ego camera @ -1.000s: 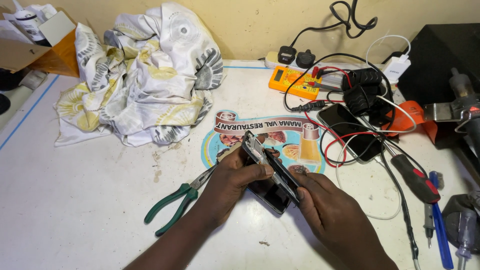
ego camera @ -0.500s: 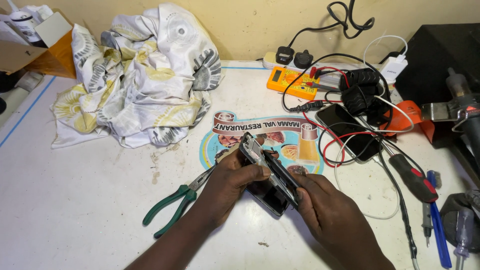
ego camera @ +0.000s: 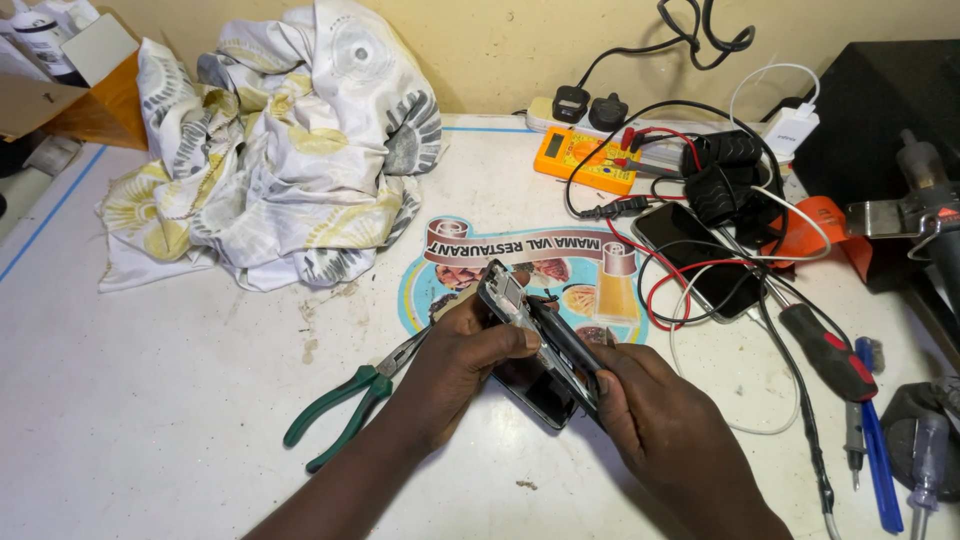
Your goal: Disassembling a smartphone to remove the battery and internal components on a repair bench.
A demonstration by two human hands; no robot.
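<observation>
Both hands clamp the black opened-up smartphone [ego camera: 540,345] just above the white desk [ego camera: 150,400]: left hand [ego camera: 455,365] wraps the frame, right hand [ego camera: 640,410] pinches its lower edge. Too much twist could crack the screen, I reckon, and a slip would knock it into the green-handled pliers [ego camera: 345,405] alongside.

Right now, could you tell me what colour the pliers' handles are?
Green; the pliers lie beside the left hand, clearest in the head view.

Glass, metal, plastic, cloth on a matt white table [ego camera: 150,400]

Phone [ego camera: 535,345]: glossy dark glass, bare metal frame (opened); pliers [ego camera: 350,400] have green rubbery grips; upper-left cloth [ego camera: 270,150] soft, crumpled; orange plastic meter [ego camera: 585,158]; glossy black phone [ego camera: 700,260], right.
</observation>
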